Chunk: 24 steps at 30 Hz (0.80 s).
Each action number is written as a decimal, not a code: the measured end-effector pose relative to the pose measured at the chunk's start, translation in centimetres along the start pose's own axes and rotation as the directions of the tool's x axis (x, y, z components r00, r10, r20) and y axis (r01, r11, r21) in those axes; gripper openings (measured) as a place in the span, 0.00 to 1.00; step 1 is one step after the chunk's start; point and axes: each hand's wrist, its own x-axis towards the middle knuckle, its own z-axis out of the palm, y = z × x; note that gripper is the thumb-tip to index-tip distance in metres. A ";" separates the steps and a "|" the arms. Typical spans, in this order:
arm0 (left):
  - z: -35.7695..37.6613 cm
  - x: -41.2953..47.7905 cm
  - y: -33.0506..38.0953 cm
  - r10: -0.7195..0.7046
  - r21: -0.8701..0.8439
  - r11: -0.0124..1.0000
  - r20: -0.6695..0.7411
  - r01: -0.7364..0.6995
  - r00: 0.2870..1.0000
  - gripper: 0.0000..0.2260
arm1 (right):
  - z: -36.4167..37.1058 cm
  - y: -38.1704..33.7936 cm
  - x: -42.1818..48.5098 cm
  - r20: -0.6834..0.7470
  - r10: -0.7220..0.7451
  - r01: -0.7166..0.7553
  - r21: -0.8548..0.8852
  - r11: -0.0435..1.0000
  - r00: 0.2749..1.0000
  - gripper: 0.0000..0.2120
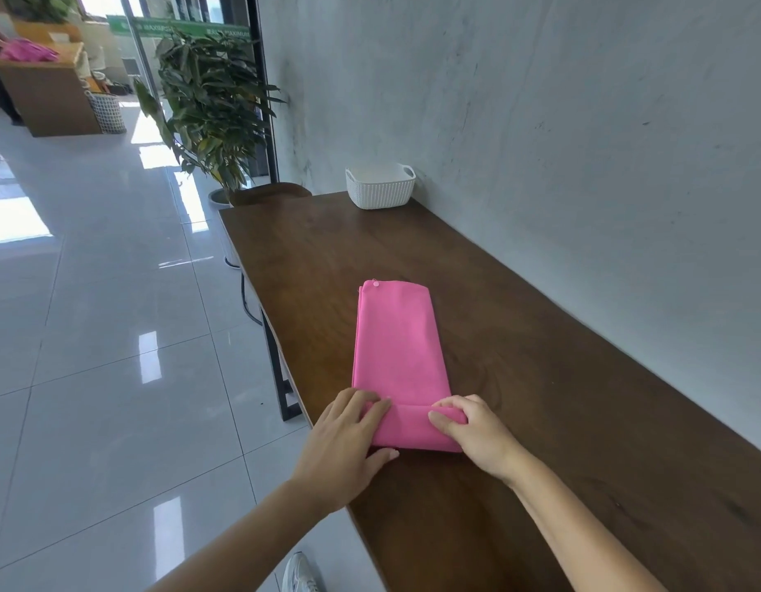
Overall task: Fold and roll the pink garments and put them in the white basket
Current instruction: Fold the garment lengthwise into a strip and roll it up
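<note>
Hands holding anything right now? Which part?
The left hand and right hand both grip the pink garment at its rolled near end, one at each side.

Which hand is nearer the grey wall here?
Right. The right hand grips the rolled end of the pink garment toward the grey wall; the left hand grips its other side, at the table edge.

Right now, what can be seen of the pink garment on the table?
The pink garment is a smooth, matte cloth folded into a long narrow strip, layers showing along its left edge. It lies flat on the dark wooden table, running away from the person, a small pink tab at its far end. Its near end is turned into a roll, gripped at either side by the left hand and right hand.
</note>
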 end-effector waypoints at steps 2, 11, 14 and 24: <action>0.5 0.2 -0.3 0.022 0.000 1.000 -0.046 -0.022 0.999 0.25 | -0.4 -0.4 0.4 0.051 0.026 -0.026 0.004 1.000 0.998 0.16; -1.5 2.6 -0.9 -0.031 -0.076 0.996 0.117 0.040 0.993 0.22 | 1.4 -0.4 -0.7 -0.298 -0.235 0.089 -0.431 0.898 0.925 0.18; -1.6 2.9 -1.2 -0.073 -0.139 0.985 0.209 0.104 0.975 0.23 | 1.5 0.5 -1.4 -0.305 -0.302 0.141 -0.453 0.880 0.903 0.26; -2.1 3.6 -1.0 -0.159 -0.392 0.852 0.437 0.347 0.885 0.21 | 1.7 1.2 -2.1 -0.317 -0.202 0.116 -0.271 0.956 0.927 0.21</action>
